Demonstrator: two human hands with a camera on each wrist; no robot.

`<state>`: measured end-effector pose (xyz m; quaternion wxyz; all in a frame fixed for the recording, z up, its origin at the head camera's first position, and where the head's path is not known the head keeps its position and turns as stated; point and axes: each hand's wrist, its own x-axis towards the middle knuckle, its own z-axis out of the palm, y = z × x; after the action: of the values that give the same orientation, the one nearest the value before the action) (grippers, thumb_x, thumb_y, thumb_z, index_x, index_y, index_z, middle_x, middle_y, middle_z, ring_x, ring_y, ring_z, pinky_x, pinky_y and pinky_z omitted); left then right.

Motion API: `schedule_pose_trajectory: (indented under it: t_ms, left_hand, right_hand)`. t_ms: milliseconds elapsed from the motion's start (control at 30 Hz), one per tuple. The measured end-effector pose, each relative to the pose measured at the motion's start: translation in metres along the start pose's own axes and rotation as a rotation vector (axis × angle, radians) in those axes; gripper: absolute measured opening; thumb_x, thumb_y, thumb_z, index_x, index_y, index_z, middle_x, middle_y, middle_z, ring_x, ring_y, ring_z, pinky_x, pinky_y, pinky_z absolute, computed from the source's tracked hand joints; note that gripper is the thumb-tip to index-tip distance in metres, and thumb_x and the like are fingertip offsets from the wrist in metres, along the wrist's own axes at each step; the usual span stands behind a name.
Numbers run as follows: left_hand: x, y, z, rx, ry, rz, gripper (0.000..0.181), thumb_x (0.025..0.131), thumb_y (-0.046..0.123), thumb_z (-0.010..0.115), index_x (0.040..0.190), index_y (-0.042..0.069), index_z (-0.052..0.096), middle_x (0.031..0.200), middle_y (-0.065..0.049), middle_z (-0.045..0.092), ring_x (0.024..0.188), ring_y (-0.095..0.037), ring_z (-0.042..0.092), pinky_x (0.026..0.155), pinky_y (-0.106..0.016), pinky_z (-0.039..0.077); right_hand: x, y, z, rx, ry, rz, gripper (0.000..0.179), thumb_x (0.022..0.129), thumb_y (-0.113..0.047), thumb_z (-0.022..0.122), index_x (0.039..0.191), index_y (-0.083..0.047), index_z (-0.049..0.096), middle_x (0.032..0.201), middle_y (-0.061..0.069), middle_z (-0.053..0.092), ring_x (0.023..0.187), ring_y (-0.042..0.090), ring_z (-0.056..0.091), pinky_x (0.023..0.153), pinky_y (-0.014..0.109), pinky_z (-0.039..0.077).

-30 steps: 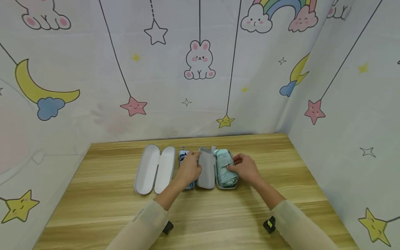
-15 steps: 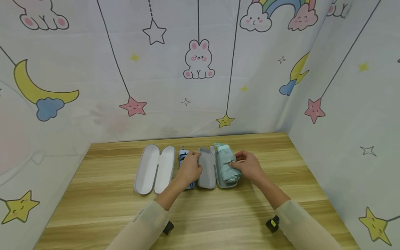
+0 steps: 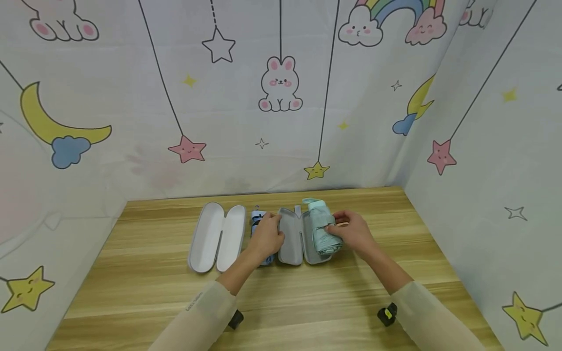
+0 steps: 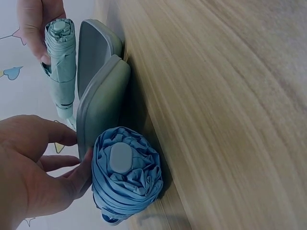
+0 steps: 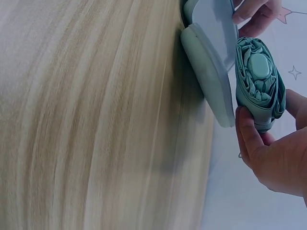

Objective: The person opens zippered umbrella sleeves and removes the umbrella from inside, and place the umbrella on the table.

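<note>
A folded mint-green umbrella (image 3: 326, 239) is gripped by my right hand (image 3: 354, 231), thumb on one side and fingers on the other. It is tilted, just above the right half of an unfolded grey zip-less case (image 3: 291, 239). My left hand (image 3: 267, 236) pinches the edge of the case's left half; the left wrist view shows its thumb at the case rim (image 4: 82, 127) and fingers at the outer side. Below that hand lies a folded blue umbrella (image 4: 127, 177), partly hidden by it in the head view. The right wrist view shows the green umbrella's end (image 5: 260, 67) apart from the case.
An unfolded white case (image 3: 230, 239) lies at the left of the wooden table (image 3: 303, 302). A patterned white cloth (image 3: 237, 112) hangs behind the table and along its sides. Black wrist devices (image 3: 386, 314) sit under the sleeves.
My right hand has lifted the green umbrella out of the case's right half and shifted it slightly right, tilting it. My left hand has stayed at the case's left half.
</note>
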<state>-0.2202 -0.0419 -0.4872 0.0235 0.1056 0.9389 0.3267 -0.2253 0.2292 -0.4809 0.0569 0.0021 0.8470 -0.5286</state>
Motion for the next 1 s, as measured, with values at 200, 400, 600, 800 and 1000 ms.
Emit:
schedule_pose_trajectory:
  t_ms: [200, 400, 600, 800, 1000]
  left_hand:
    - [-0.001, -0.002, -0.001, -0.006, 0.015, 0.003, 0.052, 0.096, 0.000, 0.064, 0.146, -0.007, 0.057, 0.144, -0.026, 0.055, 0.080, -0.020, 0.059, 0.068, -0.034, 0.052]
    - [0.000, -0.003, 0.000, -0.023, 0.010, 0.003, 0.051, 0.097, 0.001, 0.064, 0.147, -0.007, 0.057, 0.146, -0.026, 0.054, 0.080, -0.020, 0.061, 0.068, -0.033, 0.054]
    - [-0.001, -0.003, 0.002, -0.025, 0.016, 0.004, 0.051, 0.096, 0.001, 0.065, 0.146, -0.008, 0.058, 0.146, -0.025, 0.055, 0.074, -0.017, 0.059, 0.066, -0.032, 0.053]
    - [-0.002, -0.003, 0.002, -0.026, 0.017, 0.009, 0.051, 0.095, 0.000, 0.065, 0.145, -0.008, 0.058, 0.145, -0.026, 0.055, 0.079, -0.021, 0.061, 0.066, -0.033, 0.053]
    - [0.000, -0.004, 0.002, -0.013, 0.014, 0.008, 0.051, 0.097, 0.002, 0.065, 0.146, -0.007, 0.058, 0.146, -0.024, 0.055, 0.093, -0.024, 0.063, 0.069, -0.033, 0.053]
  right_hand:
    - [0.001, -0.003, -0.004, 0.005, 0.007, -0.017, 0.049, 0.091, -0.019, 0.085, 0.130, 0.002, 0.063, 0.123, 0.019, 0.066, 0.111, 0.032, 0.066, 0.085, 0.034, 0.056]
    - [-0.002, -0.005, -0.008, -0.004, 0.021, -0.007, 0.049, 0.092, -0.020, 0.084, 0.131, 0.000, 0.063, 0.125, 0.018, 0.066, 0.112, 0.031, 0.065, 0.086, 0.032, 0.055]
    - [-0.003, -0.003, -0.013, 0.026, 0.017, 0.003, 0.050, 0.093, -0.019, 0.083, 0.134, 0.002, 0.061, 0.125, 0.019, 0.066, 0.111, 0.031, 0.065, 0.084, 0.029, 0.055]
    - [-0.003, -0.001, -0.018, 0.031, 0.021, -0.003, 0.051, 0.094, -0.018, 0.082, 0.135, 0.004, 0.060, 0.126, 0.021, 0.065, 0.111, 0.031, 0.065, 0.083, 0.027, 0.055]
    - [-0.003, 0.001, -0.025, 0.035, 0.022, -0.006, 0.053, 0.095, -0.019, 0.082, 0.137, 0.004, 0.059, 0.128, 0.022, 0.064, 0.113, 0.031, 0.064, 0.083, 0.027, 0.054]
